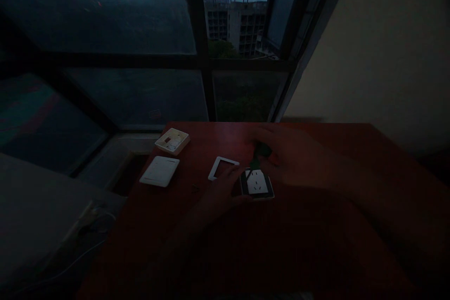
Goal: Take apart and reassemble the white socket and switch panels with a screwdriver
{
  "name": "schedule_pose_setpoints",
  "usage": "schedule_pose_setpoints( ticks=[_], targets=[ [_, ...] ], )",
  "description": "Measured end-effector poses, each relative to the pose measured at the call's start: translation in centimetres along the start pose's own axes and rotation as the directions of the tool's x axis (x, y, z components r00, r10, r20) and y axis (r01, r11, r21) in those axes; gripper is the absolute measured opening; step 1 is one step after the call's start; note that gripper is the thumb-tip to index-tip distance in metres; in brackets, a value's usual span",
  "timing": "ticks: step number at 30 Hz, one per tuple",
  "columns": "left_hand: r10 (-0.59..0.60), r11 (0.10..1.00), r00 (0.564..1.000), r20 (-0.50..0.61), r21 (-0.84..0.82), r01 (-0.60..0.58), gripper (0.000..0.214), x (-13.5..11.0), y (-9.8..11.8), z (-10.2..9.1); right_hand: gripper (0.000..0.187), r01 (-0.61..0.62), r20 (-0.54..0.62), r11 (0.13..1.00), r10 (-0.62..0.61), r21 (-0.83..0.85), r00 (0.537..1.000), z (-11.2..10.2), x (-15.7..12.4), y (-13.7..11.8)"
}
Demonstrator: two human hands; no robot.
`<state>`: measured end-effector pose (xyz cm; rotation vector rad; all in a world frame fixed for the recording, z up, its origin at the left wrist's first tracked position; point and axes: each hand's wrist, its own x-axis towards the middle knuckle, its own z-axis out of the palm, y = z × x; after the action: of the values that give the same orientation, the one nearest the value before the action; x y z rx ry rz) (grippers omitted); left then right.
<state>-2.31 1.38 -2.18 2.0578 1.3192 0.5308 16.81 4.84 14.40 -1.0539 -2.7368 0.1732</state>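
The room is very dark. A white wall socket module (pixel 258 184) lies on the red table (pixel 316 243). My left hand (pixel 225 187) rests against the socket's left edge, fingers curled on it. My right hand (pixel 291 157) is just behind the socket, closed on a green-handled tool (pixel 259 153), likely a screwdriver, whose tip points down at the socket's top. A white square frame (pixel 222 168) lies just left of my left hand.
A white switch plate (pixel 160 171) and a white back box (pixel 172 141) lie near the table's left rear corner. Large windows (pixel 140 56) stand behind the table; a wall is at right. A cable (pixel 87 225) lies on the grey surface at left.
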Motion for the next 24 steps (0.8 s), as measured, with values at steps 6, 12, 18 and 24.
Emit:
schedule_pose_setpoints(
  ticks=[6, 12, 18, 24],
  targets=[
    [-0.015, 1.0, 1.0, -0.01, -0.01, 0.015, 0.075, -0.05, 0.3, -0.16, 0.031, -0.121, -0.05, 0.961, 0.112, -0.247, 0.992, 0.25, 0.25, 0.28],
    [0.008, 1.0, 1.0, 0.002, -0.003, -0.008, 0.074, 0.06, 0.13, -0.14, 0.026, -0.008, -0.008, 0.994, 0.007, -0.108, 1.0, 0.16, 0.17, -0.18],
    [0.0, 1.0, 1.0, 0.012, 0.013, 0.0, 0.075, 0.04, -0.11, 0.04, 0.03, -0.137, -0.066, 0.959, 0.124, -0.25, 0.99, 0.52, 0.24, -0.3],
    [0.005, 0.999, 1.0, 0.003, 0.038, -0.005, 0.077, -0.01, -0.34, 0.21, 0.024, -0.092, -0.065, 0.976, 0.081, -0.199, 0.995, 0.57, 0.37, -0.2]
  ],
)
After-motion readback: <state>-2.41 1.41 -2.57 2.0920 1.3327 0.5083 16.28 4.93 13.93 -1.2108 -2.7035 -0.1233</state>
